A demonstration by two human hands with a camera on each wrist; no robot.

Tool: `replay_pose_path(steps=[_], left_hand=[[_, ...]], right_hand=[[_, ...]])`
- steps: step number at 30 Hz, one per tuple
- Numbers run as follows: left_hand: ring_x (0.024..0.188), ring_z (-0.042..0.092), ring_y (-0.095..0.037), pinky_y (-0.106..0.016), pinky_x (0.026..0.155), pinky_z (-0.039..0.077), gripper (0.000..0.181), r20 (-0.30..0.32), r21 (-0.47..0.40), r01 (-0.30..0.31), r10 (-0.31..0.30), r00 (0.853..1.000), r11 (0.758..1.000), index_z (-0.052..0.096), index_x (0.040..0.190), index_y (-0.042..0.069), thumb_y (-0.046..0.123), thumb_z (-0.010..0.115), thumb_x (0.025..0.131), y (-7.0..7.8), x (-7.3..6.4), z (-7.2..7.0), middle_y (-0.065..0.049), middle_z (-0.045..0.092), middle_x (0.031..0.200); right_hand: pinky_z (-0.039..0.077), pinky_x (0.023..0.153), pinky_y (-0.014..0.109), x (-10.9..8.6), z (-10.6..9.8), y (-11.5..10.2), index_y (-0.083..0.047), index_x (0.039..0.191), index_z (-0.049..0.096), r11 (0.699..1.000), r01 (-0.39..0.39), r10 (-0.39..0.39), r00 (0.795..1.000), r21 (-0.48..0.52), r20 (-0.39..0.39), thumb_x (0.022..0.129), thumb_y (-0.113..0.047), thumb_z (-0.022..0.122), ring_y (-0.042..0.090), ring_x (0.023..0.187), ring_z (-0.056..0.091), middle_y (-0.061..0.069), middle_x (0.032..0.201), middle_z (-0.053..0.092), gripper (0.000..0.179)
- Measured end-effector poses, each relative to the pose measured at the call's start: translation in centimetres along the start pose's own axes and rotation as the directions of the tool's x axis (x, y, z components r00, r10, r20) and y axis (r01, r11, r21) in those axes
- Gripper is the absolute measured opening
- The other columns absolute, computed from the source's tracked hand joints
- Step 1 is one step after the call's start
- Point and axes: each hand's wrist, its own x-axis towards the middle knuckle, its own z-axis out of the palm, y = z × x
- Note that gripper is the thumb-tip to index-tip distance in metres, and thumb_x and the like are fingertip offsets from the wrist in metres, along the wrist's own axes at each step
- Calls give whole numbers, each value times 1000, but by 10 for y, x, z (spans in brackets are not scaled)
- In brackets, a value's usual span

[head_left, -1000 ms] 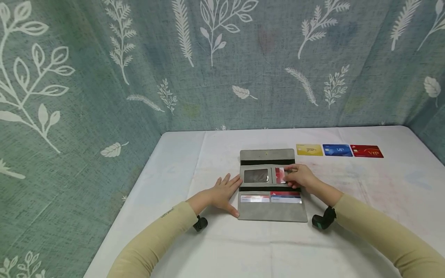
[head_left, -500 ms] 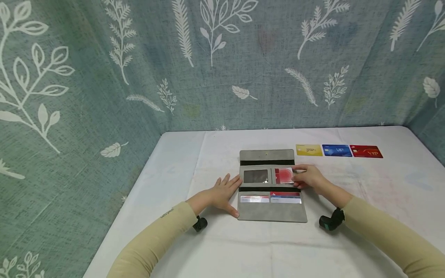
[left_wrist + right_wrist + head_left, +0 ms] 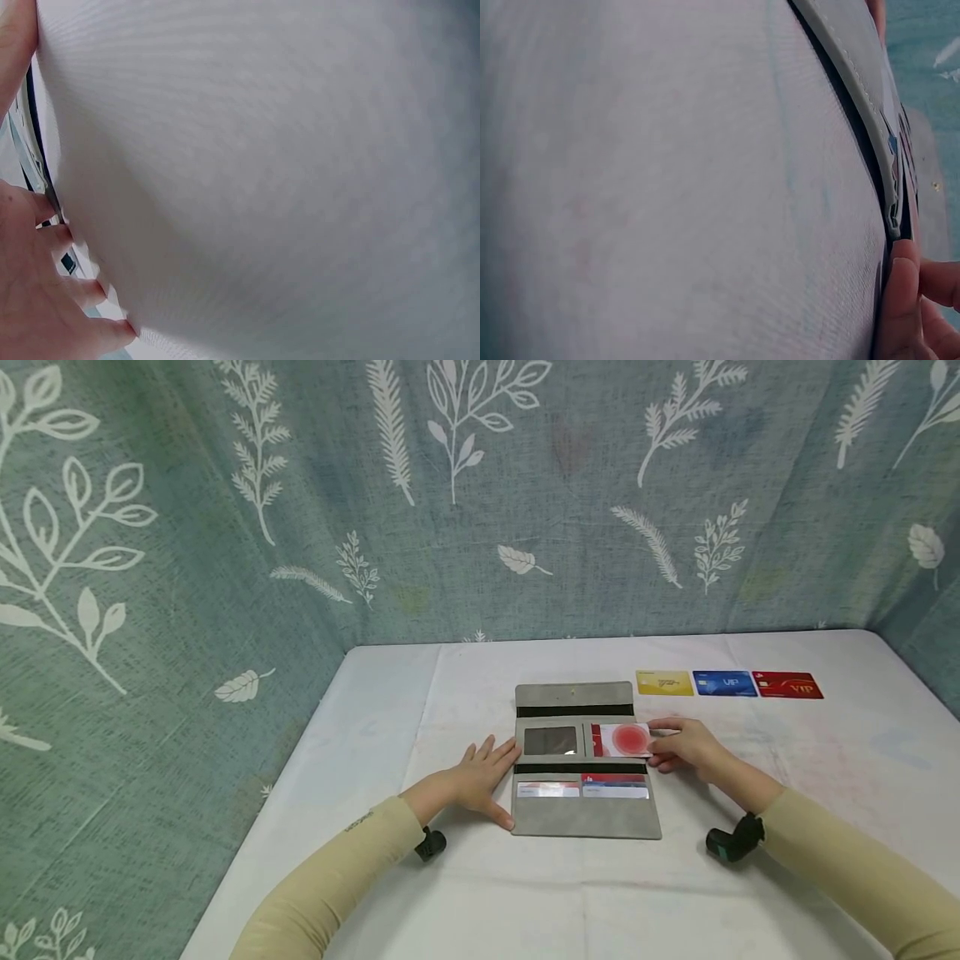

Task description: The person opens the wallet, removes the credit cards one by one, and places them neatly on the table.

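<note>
The white card with a red circle [image 3: 630, 741] is lying over the right half of the middle panel of my grey wallet [image 3: 585, 820], its right end reaching the panel's right edge; I can't tell how much is sitting inside the slot. As I judge it, holding only one short end is risking a bend: any twist could be making the card catch on the slot's lip. Slack bracing could also be letting the wallet skid over the desk [image 3: 555, 902]. My right hand [image 3: 688, 748] is pinching the card's right end between curled fingertips, the forearm slanting in from the near right. My left hand [image 3: 478, 778] is spreading its straight fingers, touching the wallet's left edge, well apart from the other. Towards the desk's far right corner, a yellow card [image 3: 664, 683], a blue VIP card [image 3: 724, 684] and a red VIP card [image 3: 787, 685] are lying in a row.
</note>
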Motion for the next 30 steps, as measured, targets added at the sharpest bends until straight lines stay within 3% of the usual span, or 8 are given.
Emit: replay_pose_path(steps=[9,16,30], left_hand=[[139,-5,-37,-57,108,5,117,-10,-11,-16,15,1000,1000,6,148,10,62,70,65,0,0,0,-6,-2,155],[139,-5,-37,-56,109,5,118,0,-3,1,-1,1000,1000,5,148,11,63,69,65,0,1,0,-6,-3,155],[139,-6,-36,-57,109,4,118,0,-17,2,-2,1000,1000,5,148,11,62,70,65,-1,0,-1,-5,-3,155]], right_hand=[[52,64,23,-5,-11,2,5,138,31,999,7,-8,1000,48,21,89,-9,56,15,63,66,3,74,65,57],[52,65,23,-6,-20,3,2,141,29,999,-29,29,1000,34,-9,91,-8,54,14,65,67,2,77,64,57],[53,69,24,-5,-51,3,0,144,21,997,-53,54,998,51,-16,92,-9,52,14,68,67,0,77,62,61]])
